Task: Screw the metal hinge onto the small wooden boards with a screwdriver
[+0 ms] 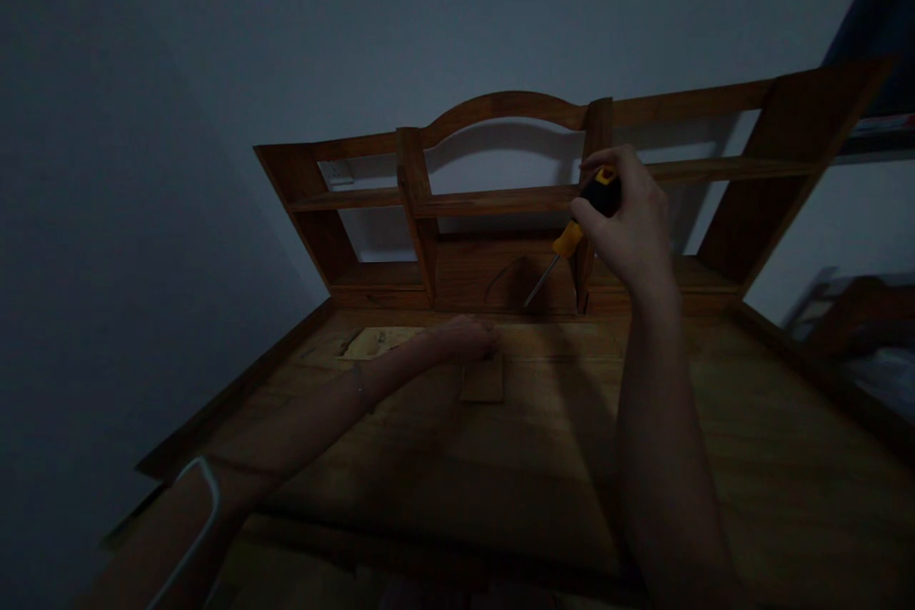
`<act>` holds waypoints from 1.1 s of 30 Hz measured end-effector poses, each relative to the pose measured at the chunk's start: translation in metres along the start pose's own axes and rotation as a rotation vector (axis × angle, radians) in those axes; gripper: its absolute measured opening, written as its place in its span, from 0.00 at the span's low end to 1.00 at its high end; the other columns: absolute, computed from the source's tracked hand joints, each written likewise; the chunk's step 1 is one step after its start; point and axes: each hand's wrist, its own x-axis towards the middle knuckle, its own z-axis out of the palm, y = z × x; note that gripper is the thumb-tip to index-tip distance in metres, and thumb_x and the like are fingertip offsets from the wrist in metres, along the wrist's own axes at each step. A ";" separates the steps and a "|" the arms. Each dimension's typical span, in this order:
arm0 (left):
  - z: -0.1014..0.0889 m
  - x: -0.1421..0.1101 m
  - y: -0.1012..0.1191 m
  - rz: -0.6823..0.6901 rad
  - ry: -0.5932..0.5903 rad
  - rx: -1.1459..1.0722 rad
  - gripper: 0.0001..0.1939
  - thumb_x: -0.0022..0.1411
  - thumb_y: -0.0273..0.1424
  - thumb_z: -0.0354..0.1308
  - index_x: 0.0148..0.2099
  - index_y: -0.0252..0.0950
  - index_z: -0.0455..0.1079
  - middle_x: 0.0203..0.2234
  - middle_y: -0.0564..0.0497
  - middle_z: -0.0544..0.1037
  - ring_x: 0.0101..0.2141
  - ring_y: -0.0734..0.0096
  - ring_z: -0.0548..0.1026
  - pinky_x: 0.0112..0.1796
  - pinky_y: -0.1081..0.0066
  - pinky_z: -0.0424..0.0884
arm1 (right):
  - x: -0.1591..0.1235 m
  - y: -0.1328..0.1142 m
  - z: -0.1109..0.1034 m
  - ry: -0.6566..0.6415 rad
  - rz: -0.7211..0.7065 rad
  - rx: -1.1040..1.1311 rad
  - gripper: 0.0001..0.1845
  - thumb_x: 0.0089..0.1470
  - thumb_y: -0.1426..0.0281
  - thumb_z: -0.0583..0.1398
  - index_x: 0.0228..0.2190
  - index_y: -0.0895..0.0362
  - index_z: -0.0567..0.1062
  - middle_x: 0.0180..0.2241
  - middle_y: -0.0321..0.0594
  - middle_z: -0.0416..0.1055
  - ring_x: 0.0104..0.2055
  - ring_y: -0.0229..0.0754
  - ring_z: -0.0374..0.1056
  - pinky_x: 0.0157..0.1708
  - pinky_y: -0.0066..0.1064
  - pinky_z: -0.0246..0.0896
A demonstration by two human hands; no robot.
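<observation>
My right hand (633, 219) is raised over the desk, its fingers wrapped round the yellow-and-black handle of a screwdriver (570, 236). The metal shaft slants down to the left, and its tip is in front of the shelf's back panel. Farther down and to the left, my left hand (468, 337) is closed just above a small flat brown piece (482, 385) on the desk top. A small dark spot shows by its fingertips, but dim light keeps me from telling what they hold. A light-coloured flat piece (378, 341) lies beyond my left forearm.
A wooden shelf unit (500, 202) with several compartments and an arched top rail stands at the back of the wooden desk (543, 443). Pale walls rise behind and to the left. A white cord (212, 486) crosses my left forearm. Raised wooden edges run along the desk's sides.
</observation>
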 end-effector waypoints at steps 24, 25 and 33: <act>-0.009 -0.005 0.004 -0.031 -0.013 0.009 0.12 0.67 0.34 0.52 0.48 0.35 0.70 0.35 0.44 0.80 0.35 0.60 0.78 0.34 0.67 0.69 | 0.000 0.001 0.000 -0.005 -0.005 0.000 0.21 0.48 0.72 0.58 0.46 0.46 0.68 0.43 0.40 0.72 0.45 0.52 0.68 0.47 0.50 0.63; -0.008 -0.005 0.004 -0.028 -0.017 0.018 0.11 0.67 0.33 0.52 0.47 0.35 0.71 0.35 0.44 0.80 0.35 0.60 0.78 0.34 0.67 0.69 | 0.000 0.001 0.000 -0.006 -0.006 0.002 0.21 0.48 0.72 0.58 0.46 0.46 0.68 0.43 0.40 0.72 0.45 0.52 0.68 0.47 0.50 0.63; -0.002 -0.002 0.000 -0.068 0.002 0.005 0.12 0.68 0.34 0.50 0.39 0.35 0.74 0.33 0.43 0.80 0.36 0.62 0.78 0.38 0.67 0.70 | -0.001 0.000 -0.001 -0.009 0.003 0.009 0.21 0.48 0.73 0.57 0.46 0.47 0.69 0.43 0.41 0.71 0.46 0.53 0.68 0.47 0.50 0.62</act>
